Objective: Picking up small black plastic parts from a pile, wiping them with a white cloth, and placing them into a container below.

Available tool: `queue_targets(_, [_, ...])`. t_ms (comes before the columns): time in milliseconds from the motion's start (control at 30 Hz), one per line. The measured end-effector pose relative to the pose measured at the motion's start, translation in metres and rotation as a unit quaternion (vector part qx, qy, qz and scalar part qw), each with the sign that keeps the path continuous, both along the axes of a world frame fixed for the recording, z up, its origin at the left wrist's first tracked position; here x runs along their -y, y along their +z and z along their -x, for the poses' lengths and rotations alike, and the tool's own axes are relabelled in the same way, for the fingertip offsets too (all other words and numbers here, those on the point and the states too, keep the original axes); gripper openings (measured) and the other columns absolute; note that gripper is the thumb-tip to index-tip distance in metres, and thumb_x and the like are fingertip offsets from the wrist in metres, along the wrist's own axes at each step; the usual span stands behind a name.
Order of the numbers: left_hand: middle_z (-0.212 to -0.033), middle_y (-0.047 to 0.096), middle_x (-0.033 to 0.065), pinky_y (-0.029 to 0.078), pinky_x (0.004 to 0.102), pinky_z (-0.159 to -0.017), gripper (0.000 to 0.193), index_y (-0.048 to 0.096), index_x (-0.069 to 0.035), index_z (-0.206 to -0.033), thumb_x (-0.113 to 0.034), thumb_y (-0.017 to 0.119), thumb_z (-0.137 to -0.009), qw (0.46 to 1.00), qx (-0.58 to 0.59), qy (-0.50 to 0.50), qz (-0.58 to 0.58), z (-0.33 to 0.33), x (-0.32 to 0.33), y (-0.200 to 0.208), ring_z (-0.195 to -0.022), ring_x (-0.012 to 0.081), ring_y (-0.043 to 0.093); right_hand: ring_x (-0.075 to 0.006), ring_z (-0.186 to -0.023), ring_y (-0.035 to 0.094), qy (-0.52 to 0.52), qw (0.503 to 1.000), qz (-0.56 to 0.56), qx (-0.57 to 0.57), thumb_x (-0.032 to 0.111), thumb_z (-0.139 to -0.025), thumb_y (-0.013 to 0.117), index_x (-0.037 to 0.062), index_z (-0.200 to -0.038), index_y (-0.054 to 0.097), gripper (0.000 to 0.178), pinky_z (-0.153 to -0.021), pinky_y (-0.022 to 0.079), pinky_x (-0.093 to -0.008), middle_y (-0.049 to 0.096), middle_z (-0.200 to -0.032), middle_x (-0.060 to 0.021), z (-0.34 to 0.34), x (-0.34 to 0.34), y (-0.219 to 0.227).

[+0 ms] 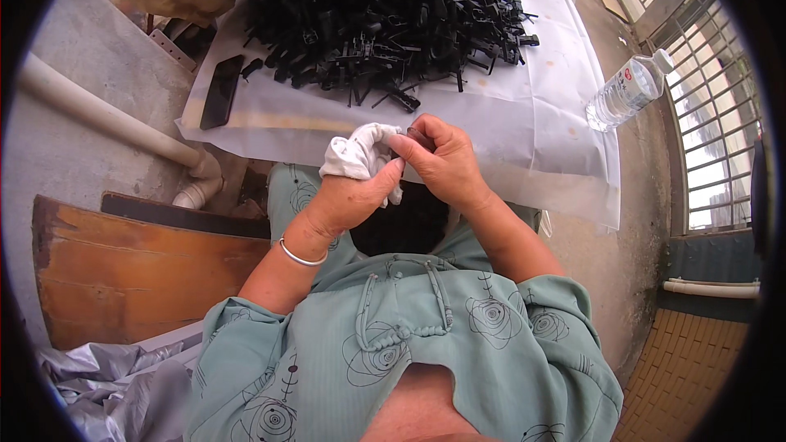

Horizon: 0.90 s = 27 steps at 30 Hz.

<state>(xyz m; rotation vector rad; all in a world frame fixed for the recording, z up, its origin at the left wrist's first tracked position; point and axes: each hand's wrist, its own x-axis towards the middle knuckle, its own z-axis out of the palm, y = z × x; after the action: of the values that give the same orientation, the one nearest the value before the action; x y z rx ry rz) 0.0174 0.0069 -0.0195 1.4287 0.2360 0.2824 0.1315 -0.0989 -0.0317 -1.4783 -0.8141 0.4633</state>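
Observation:
My left hand (348, 199) is closed on a crumpled white cloth (358, 153), which covers most of its fingers. Close beside it, touching at the fingertips, my right hand (450, 165) has its thumb and fingers bent in a pinch. Between those fingers shows a small dark brown piece (421, 139), too small and covered to name. Both hands are over my lap, at the near edge of a table with white plastic sheeting (544, 119). Beyond them lies a big heap of small black plastic parts (385, 12).
A black phone (222, 92) lies at the table's left side, a clear water bottle (626, 92) at its right edge. Between my knees sits a dark container (407, 221). To the left are a wooden board (139, 270) and a white pipe (106, 110); a barred window (711, 106) is at right.

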Motion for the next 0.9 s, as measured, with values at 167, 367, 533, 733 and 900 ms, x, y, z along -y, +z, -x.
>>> queue_targets(167, [-0.084, 0.059, 0.0073, 0.046, 0.0235, -0.054, 0.026, 0.051, 0.003, -0.107, -0.003, 0.056, -0.082, 0.993, -0.046, 0.093, -0.063, 0.002, -0.001, 0.000, -0.063, 0.0110, 0.058, -0.0076, -0.060, 0.042, 0.086, 0.984, 0.031, 0.154, 0.016, -0.091, 0.052, -0.0006, -0.077, 0.054, 0.022, -0.054, 0.039, -0.0260, 0.048, -0.063, 0.0024, -0.001, 0.009, 0.002])
queue_targets(367, [-0.089, 0.061, 0.0161, 0.049, 0.0345, -0.072, 0.025, 0.058, 0.003, -0.098, -0.002, 0.059, -0.074, 0.875, 0.102, 0.175, -0.440, -0.004, 0.003, -0.017, -0.080, 0.0310, 0.060, -0.0219, -0.052, 0.039, 0.084, 0.995, 0.021, 0.043, 0.018, -0.090, 0.050, -0.0024, -0.074, 0.051, 0.026, -0.052, 0.038, -0.0349, 0.048, -0.059, -0.0150, 0.007, 0.001, -0.022])
queue_targets(533, [-0.091, 0.061, 0.0169, 0.049, 0.0353, -0.073, 0.026, 0.057, 0.002, -0.100, -0.002, 0.058, -0.075, 0.846, 0.064, 0.161, -0.504, 0.000, 0.002, -0.019, -0.082, 0.0315, 0.060, -0.0111, -0.059, 0.040, 0.073, 0.996, 0.044, -0.018, 0.016, -0.092, 0.048, -0.0017, -0.076, 0.053, 0.025, -0.056, 0.039, -0.0284, 0.047, -0.062, -0.0038, 0.014, -0.004, -0.037])
queue_targets(733, [-0.088, 0.057, 0.0065, 0.046, 0.0255, -0.064, 0.027, 0.048, -0.001, -0.112, -0.004, 0.052, -0.086, 0.969, 0.085, 0.134, -0.189, -0.005, -0.006, -0.026, -0.071, 0.0145, 0.054, -0.0071, -0.061, 0.043, 0.097, 0.994, 0.023, 0.035, 0.015, -0.090, 0.052, -0.0008, -0.084, 0.057, 0.018, -0.057, 0.040, -0.0248, 0.049, -0.064, 0.0002, -0.002, 0.007, -0.009])
queue_targets(900, [-0.085, 0.054, 0.0026, 0.037, 0.0182, -0.050, 0.032, 0.035, -0.003, -0.122, -0.004, 0.044, -0.091, 0.994, 0.038, 0.060, 0.084, -0.001, -0.010, -0.008, -0.057, 0.0047, 0.042, -0.0163, -0.055, 0.046, 0.090, 0.972, 0.092, 0.195, 0.011, -0.080, 0.064, 0.0002, -0.088, 0.063, 0.013, -0.054, 0.041, -0.0276, 0.054, -0.065, -0.0087, -0.013, 0.016, -0.012])
